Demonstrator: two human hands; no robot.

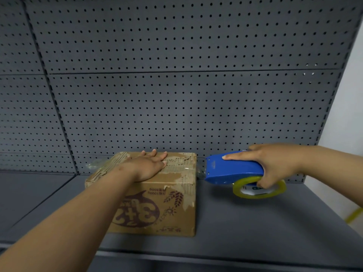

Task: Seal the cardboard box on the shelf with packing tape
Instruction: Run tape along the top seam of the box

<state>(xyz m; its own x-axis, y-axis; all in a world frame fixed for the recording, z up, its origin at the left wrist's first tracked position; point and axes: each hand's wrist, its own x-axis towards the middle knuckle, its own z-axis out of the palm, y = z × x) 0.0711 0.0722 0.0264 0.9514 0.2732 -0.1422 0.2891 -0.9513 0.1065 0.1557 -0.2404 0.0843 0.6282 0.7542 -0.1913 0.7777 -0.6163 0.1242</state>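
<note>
A worn brown cardboard box [169, 209] with torn paper and purple print stands on the grey shelf [255, 222]. My left hand [151, 165] lies flat on its top, fingers spread, pressing down. Just off the box's right edge, my right hand [275, 165] grips a blue tape dispenser [233, 169] with a yellowish roll of clear tape [259, 189] under it. A short strip of clear tape [200, 170] runs from the dispenser's mouth to the box's top right edge. A loose tape end [94, 164] sticks out past the box's far left corner.
A grey pegboard wall [176, 85] rises right behind the box. The shelf's front lip [196, 256] runs across the bottom. A white wall [351, 95] stands beyond the shelf's right end, with a yellow strip [354, 213] low beside it.
</note>
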